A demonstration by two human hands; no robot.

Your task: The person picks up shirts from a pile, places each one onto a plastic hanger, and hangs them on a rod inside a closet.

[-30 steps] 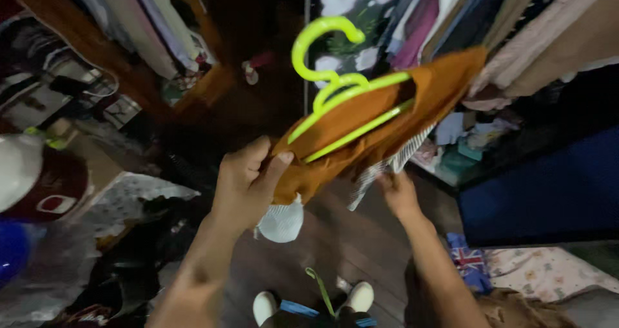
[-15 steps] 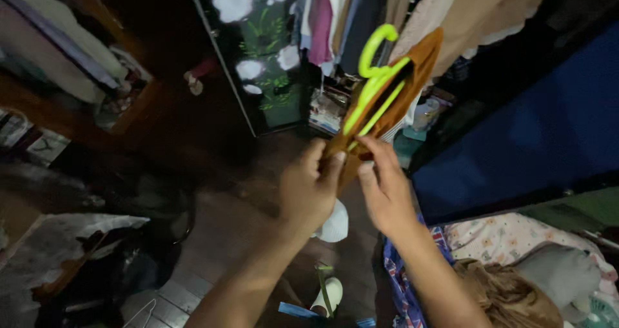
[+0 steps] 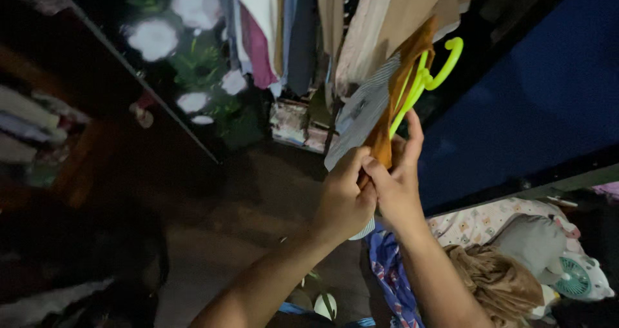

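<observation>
Head view: I am holding both hands up in front of the hanging clothes [image 3: 361,18]. My left hand [image 3: 345,199] is closing around the lower end of the orange garment [image 3: 394,102], thumb and fingers pinching the cloth. My right hand [image 3: 396,186] is pressing against the same end, just beside and touching the left hand, fingers wrapping the cloth, with one finger stretching up along the bright green hanger [image 3: 422,79]. The hanger is tilting, its hook pointing toward the upper right, and the orange garment is draping over it. A grey striped cloth [image 3: 358,112] is hanging against the garment's left side. Both are sitting at the lower edge of the row of hanging clothes. Below, on the floor, a blue patterned cloth [image 3: 387,270] is lying near my right forearm. A small white fan [image 3: 577,279] is sitting in the lower right corner.
</observation>
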